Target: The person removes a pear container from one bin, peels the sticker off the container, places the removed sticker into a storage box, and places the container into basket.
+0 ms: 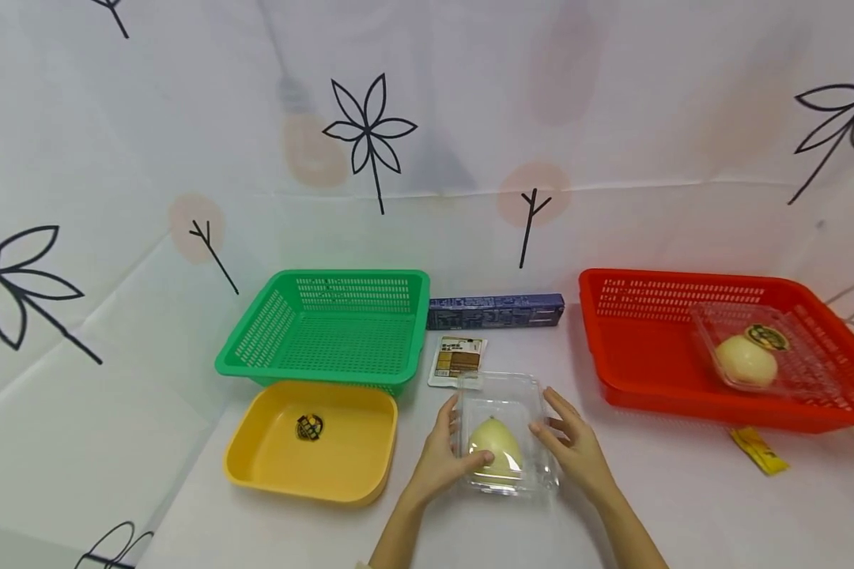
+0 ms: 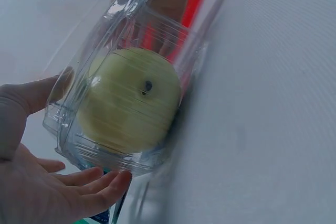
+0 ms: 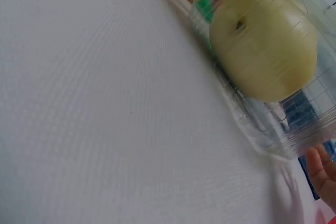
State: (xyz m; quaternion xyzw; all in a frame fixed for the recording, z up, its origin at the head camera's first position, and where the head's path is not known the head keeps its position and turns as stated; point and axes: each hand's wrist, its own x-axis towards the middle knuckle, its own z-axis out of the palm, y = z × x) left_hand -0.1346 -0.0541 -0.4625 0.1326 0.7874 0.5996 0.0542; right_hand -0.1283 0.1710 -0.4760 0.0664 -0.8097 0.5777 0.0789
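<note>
A clear plastic clamshell box (image 1: 508,389) with a pale yellow-green round fruit (image 1: 494,442) inside is between my two hands. My left hand (image 1: 443,454) holds its left side, thumb over the top and fingers along the side and lower edge. On the opposite side my right hand (image 1: 576,450) grips the edge, its thumb overlapping the top and its fingers spread along the side. Up close, the left wrist view shows the fruit (image 2: 128,100) with a small dark spot, behind the transparent plastic. The box casts a shadow close by on the white surface.
Behind the box lie a flat printed packet (image 1: 458,357) and a long dark-blue box (image 1: 494,311). A green basket (image 1: 341,371) and a yellow basin (image 1: 306,494) with a round label stand left. On the right, a red basket (image 1: 633,363) holds another boxed fruit (image 1: 743,363); a yellow sachet (image 1: 759,450) lies before it.
</note>
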